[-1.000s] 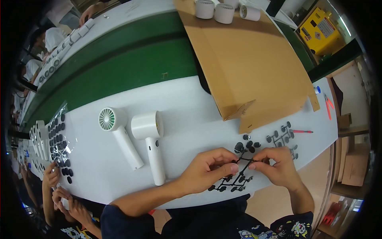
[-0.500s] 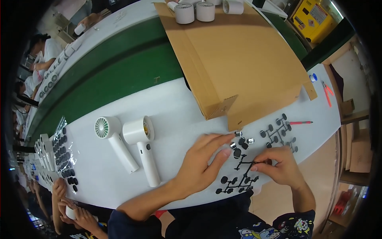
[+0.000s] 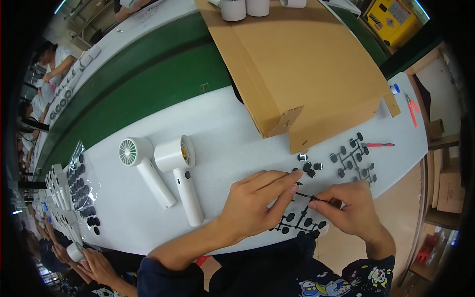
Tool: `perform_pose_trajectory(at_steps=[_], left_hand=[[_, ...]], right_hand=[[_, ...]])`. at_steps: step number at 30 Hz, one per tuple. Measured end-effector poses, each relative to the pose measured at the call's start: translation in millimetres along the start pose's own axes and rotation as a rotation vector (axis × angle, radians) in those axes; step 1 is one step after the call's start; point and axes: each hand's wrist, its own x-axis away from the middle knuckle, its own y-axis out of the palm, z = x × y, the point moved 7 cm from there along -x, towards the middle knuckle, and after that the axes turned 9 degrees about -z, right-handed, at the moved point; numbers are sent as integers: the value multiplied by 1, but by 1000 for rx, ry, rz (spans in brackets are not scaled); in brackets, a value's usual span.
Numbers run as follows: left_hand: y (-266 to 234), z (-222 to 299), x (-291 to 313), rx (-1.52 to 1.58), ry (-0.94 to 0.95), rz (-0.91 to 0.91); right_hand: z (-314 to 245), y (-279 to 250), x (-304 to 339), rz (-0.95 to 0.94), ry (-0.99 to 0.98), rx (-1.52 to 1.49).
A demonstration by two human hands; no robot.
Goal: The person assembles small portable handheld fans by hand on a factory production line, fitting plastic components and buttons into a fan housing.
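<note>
A black plastic sprue (image 3: 303, 215) with several small round pieces on its branches is held over the near edge of the white table. My right hand (image 3: 354, 208) pinches its stem between thumb and forefinger. At the sprue's upper end, the thumb and fingertips of my left hand (image 3: 252, 200) close on a small black bit; the fingers partly hide what it is. Just beyond the fingertips lie loose black round pieces (image 3: 309, 171) and shiny silver-topped ones (image 3: 302, 157). Another sprue with round pieces (image 3: 352, 161) rests flat to the right.
Two white handheld fans (image 3: 185, 188) (image 3: 148, 173) lie left of my hands. A big cardboard sheet (image 3: 307, 74) with white cylinders (image 3: 232, 10) covers the far side. Red-handled pliers (image 3: 412, 111) and a red pen-like tool (image 3: 380, 145) lie at right. Co-workers' hands (image 3: 96, 267) are at lower left.
My left hand has drawn back from the loose silver-topped pieces to the upper end of the sprue, and its fingertips have come together. My right hand keeps its pinch on the stem.
</note>
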Motion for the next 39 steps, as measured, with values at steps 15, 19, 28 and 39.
perform_pose_trajectory(at_steps=[15,19,28,39], left_hand=[[-4,-11,0,-72,13,-15],[0,-10,-3,-370,73,-6],[20,-16,8,453,-361,-406],[20,-25,11,598,-319,-314]], right_hand=[[20,-5,4,10,48,-116],[38,-16,9,60,110,-237],[42,-27,9,185,30,-328],[18,-29,10,285,9,-73]])
